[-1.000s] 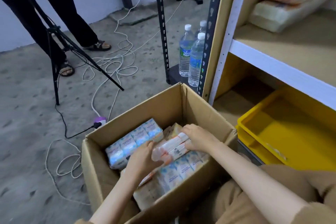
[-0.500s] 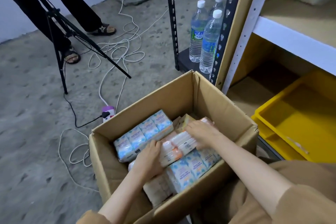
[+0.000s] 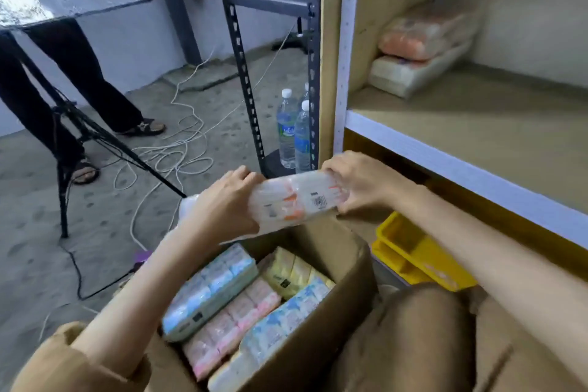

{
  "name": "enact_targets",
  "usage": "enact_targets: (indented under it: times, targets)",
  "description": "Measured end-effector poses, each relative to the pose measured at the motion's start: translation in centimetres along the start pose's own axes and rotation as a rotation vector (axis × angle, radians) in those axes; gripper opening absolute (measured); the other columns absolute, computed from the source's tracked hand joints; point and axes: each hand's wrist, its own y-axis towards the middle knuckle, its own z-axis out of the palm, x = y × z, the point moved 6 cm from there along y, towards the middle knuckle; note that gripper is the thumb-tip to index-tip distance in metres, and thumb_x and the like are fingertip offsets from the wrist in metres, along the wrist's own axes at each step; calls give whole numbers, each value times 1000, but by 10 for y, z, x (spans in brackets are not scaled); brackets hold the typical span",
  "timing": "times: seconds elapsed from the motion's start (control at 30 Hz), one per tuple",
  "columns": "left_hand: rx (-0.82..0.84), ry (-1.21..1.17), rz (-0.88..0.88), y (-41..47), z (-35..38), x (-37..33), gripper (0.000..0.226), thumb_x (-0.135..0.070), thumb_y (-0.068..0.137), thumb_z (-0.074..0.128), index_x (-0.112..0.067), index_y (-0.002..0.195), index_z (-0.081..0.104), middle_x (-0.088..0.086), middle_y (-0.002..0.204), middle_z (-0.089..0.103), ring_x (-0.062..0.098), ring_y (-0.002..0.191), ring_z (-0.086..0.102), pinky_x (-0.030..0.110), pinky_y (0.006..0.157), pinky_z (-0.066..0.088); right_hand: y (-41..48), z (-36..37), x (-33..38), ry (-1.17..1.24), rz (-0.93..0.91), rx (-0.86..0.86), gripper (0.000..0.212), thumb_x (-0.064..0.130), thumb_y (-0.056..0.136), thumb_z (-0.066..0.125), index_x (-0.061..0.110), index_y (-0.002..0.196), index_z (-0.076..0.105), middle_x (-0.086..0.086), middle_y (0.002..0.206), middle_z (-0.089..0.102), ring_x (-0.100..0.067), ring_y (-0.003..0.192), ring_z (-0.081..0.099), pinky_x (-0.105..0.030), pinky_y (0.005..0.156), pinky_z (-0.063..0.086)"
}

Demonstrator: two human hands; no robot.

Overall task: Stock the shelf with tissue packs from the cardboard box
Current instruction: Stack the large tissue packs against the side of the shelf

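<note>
An orange-and-white tissue pack (image 3: 296, 200) is held in the air above the open cardboard box (image 3: 350, 267). My left hand (image 3: 222, 204) grips its left end and my right hand (image 3: 359, 181) grips its right end. Inside the box lie several more packs: blue (image 3: 210, 289), pink (image 3: 235, 318) and yellow (image 3: 286, 270) ones. On the right, the wooden shelf board (image 3: 477, 124) carries two stacked packs (image 3: 423, 51) at its back left corner.
Stacked yellow trays (image 3: 413, 251) sit on the lower shelf level beside the box. Water bottles (image 3: 294, 134) stand behind the black rack post. On the floor to the left are a tripod (image 3: 73, 137), loose cables and a standing person's legs.
Both hands have lifted the orange-and-white pack out of the box, up to about the shelf edge's height. The view has tilted up toward the shelf.
</note>
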Motion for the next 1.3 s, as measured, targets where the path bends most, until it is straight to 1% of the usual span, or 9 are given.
enact_targets:
  times: [0.13, 0.33, 0.6, 0.77, 0.93, 1.03, 1.13, 1.2, 1.3]
  targets:
    - [-162, 41, 114, 22, -78, -65, 68, -23, 74, 67, -21, 136, 39, 2, 129, 44, 19, 121, 43, 24, 77, 33, -42, -95, -36, -53, 113, -190, 64, 18, 64, 77, 5, 121, 52, -14, 121, 57, -28, 114, 50, -24, 88, 30]
    - [-230, 16, 359, 83, -115, -170, 74, -29, 67, 70, -25, 135, 39, 2, 130, 46, 24, 121, 47, 44, 93, 49, -118, -174, -112, -121, 335, -306, 62, 11, 59, 80, 2, 115, 56, -17, 114, 60, -30, 109, 52, -20, 79, 29]
    - [-51, -120, 520, 165, -73, -298, 66, -23, 70, 73, -10, 128, 42, 16, 126, 57, 36, 115, 55, 41, 91, 49, -189, -177, -227, -103, 680, -94, 65, 16, 61, 79, 9, 120, 53, -11, 121, 58, -27, 112, 53, -31, 94, 44]
    - [90, -182, 435, 209, -48, -309, 65, -26, 71, 76, -8, 125, 45, 13, 126, 57, 29, 113, 56, 29, 84, 45, -191, -145, -267, -63, 737, -70, 64, 17, 72, 71, 9, 130, 46, -12, 135, 49, -28, 126, 45, -37, 103, 39]
    - [103, -191, 380, 250, -50, -298, 56, -38, 78, 70, -10, 124, 55, 13, 123, 63, 27, 109, 61, 32, 86, 49, -196, -132, -275, -123, 704, -394, 56, 14, 80, 63, 9, 132, 46, -8, 141, 47, -26, 131, 42, -35, 110, 32]
    - [21, -120, 331, 267, -49, -291, 51, -45, 82, 63, -10, 119, 59, 16, 122, 63, 33, 111, 58, 38, 92, 49, -198, -103, -272, -18, 655, -582, 47, 2, 70, 67, 0, 116, 59, -18, 123, 60, -34, 112, 60, -41, 94, 51]
    - [-89, -21, 300, 271, -43, -285, 39, -39, 91, 51, -10, 116, 60, 19, 122, 62, 37, 112, 57, 39, 90, 47, -188, -60, -270, 152, 673, -484, 42, 8, 58, 64, -8, 97, 66, -28, 107, 66, -38, 95, 69, -33, 83, 52]
    - [-158, 17, 324, 268, -35, -284, 36, -32, 94, 46, -8, 119, 56, 18, 125, 60, 37, 113, 56, 40, 89, 47, -179, -48, -266, 229, 721, -439, 44, 16, 71, 64, -8, 107, 63, -27, 131, 52, -38, 116, 58, -41, 93, 51]
    - [-195, -50, 347, 258, -23, -280, 39, -33, 94, 46, -11, 126, 51, 13, 131, 57, 35, 115, 56, 39, 87, 47, -165, -42, -262, 228, 764, -396, 48, 25, 88, 58, 1, 129, 49, -12, 144, 40, -28, 130, 44, -35, 108, 36]
